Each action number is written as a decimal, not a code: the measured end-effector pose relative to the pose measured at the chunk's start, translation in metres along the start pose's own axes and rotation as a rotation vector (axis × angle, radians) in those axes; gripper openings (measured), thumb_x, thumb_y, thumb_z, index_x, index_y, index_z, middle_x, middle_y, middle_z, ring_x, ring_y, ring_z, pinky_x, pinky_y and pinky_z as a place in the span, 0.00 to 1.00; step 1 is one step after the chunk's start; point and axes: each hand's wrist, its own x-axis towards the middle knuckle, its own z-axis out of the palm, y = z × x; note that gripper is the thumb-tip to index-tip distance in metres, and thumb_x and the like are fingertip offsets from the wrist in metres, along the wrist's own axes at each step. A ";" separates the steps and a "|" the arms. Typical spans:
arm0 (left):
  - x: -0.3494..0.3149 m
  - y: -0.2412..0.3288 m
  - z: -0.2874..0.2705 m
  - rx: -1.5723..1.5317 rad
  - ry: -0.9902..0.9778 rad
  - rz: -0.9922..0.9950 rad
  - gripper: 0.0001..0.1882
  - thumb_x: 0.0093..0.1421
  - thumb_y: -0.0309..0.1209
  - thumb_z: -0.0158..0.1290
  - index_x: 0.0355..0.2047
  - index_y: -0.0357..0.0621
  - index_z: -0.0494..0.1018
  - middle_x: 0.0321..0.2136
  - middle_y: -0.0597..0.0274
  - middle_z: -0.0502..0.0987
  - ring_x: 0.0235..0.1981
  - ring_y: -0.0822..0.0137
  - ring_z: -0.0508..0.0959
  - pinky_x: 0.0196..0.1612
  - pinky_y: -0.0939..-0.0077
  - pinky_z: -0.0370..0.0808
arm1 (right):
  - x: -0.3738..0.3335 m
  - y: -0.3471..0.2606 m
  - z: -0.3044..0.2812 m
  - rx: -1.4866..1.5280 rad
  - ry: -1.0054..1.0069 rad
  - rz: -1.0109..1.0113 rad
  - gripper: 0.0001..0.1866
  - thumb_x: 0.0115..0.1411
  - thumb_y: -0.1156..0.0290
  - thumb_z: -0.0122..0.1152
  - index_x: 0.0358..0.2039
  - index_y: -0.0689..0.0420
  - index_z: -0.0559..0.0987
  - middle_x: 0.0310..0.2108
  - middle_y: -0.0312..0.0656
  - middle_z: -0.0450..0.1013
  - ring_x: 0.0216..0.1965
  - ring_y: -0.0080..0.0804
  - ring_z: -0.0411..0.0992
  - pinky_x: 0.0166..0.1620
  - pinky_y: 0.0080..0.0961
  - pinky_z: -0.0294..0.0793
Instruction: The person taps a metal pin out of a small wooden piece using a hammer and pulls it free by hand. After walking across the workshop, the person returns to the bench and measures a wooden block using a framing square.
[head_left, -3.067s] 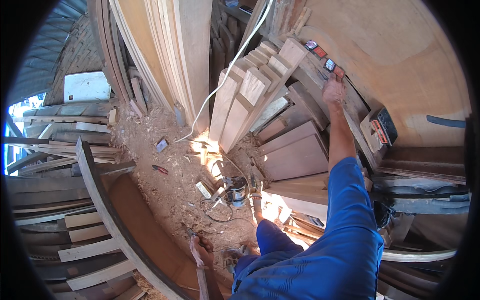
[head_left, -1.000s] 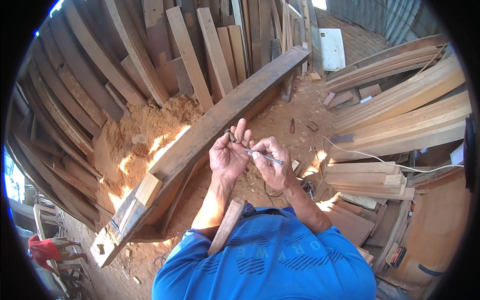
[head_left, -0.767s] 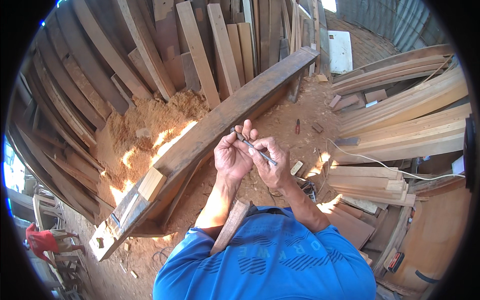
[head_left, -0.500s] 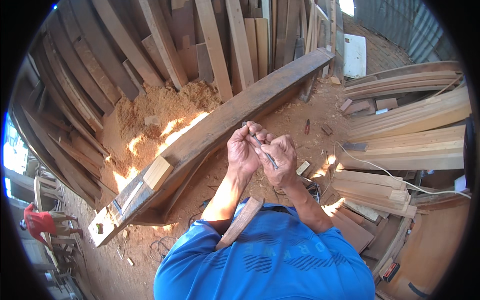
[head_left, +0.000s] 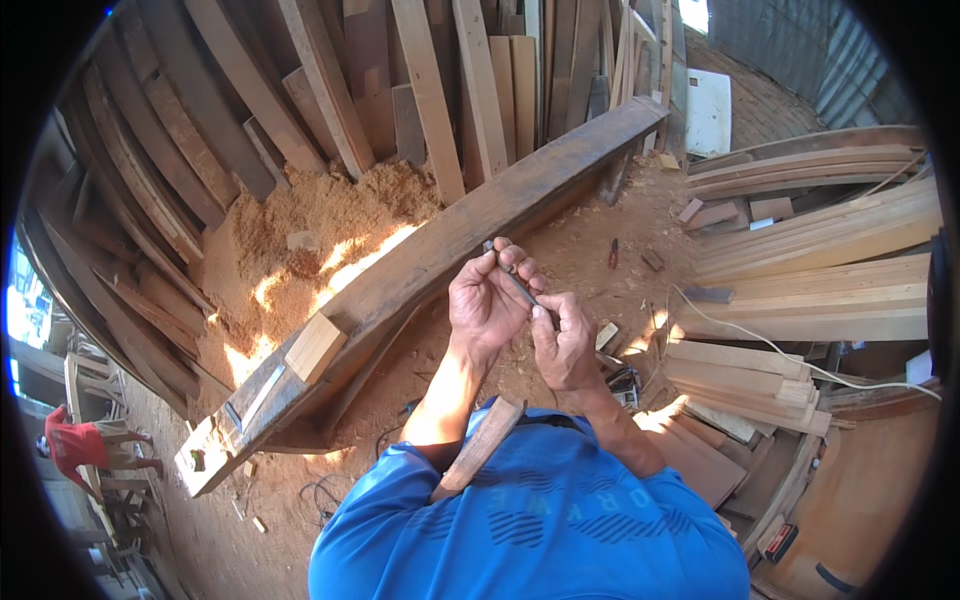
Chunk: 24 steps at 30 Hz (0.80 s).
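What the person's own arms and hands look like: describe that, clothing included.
The left hand and right hand are bare, with no gloves. The forearms are uncovered too; no watch or bracelet shows. Short, plain blue sleeves belong to a blue shirt with dark slanted stripes and faint lettering.

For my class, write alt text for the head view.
A person's left hand and right hand hold a thin dark rod near a long wooden beam. Sawdust is heaped beyond it; planks are stacked to the right.

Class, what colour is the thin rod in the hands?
The rod is dark grey (head view).
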 end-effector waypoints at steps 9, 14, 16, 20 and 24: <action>0.002 -0.002 0.008 0.042 -0.091 -0.032 0.12 0.67 0.36 0.44 0.39 0.47 0.76 0.42 0.61 0.77 0.45 0.57 0.75 0.51 0.57 0.70 | 0.006 -0.013 -0.008 0.064 0.054 -0.002 0.04 0.60 0.78 0.54 0.36 0.64 0.72 0.31 0.54 0.74 0.33 0.50 0.74 0.37 0.41 0.73; 0.004 -0.006 0.010 0.077 -0.125 -0.037 0.12 0.67 0.36 0.43 0.40 0.46 0.76 0.43 0.61 0.77 0.45 0.57 0.73 0.51 0.58 0.68 | 0.010 -0.014 -0.008 0.083 0.080 -0.039 0.05 0.61 0.78 0.53 0.37 0.65 0.72 0.33 0.55 0.74 0.34 0.51 0.74 0.37 0.40 0.73; 0.005 -0.008 0.013 0.072 -0.131 -0.029 0.12 0.68 0.36 0.44 0.41 0.46 0.75 0.43 0.60 0.77 0.45 0.56 0.75 0.50 0.58 0.70 | 0.010 -0.012 -0.006 0.072 0.103 -0.055 0.05 0.62 0.78 0.52 0.37 0.65 0.71 0.33 0.55 0.74 0.34 0.51 0.74 0.37 0.41 0.73; 0.006 -0.015 0.019 0.114 -0.125 0.020 0.10 0.67 0.34 0.45 0.42 0.46 0.74 0.40 0.61 0.76 0.41 0.59 0.74 0.48 0.62 0.69 | 0.009 -0.009 -0.005 0.108 0.111 0.027 0.06 0.63 0.75 0.51 0.38 0.65 0.71 0.33 0.54 0.73 0.33 0.51 0.74 0.36 0.41 0.72; 0.010 -0.013 0.023 0.083 -0.268 -0.006 0.09 0.67 0.33 0.46 0.40 0.44 0.73 0.29 0.64 0.71 0.30 0.67 0.69 0.40 0.70 0.68 | 0.011 -0.011 -0.006 0.219 0.056 0.085 0.06 0.64 0.75 0.50 0.39 0.65 0.69 0.31 0.52 0.70 0.32 0.48 0.72 0.35 0.40 0.70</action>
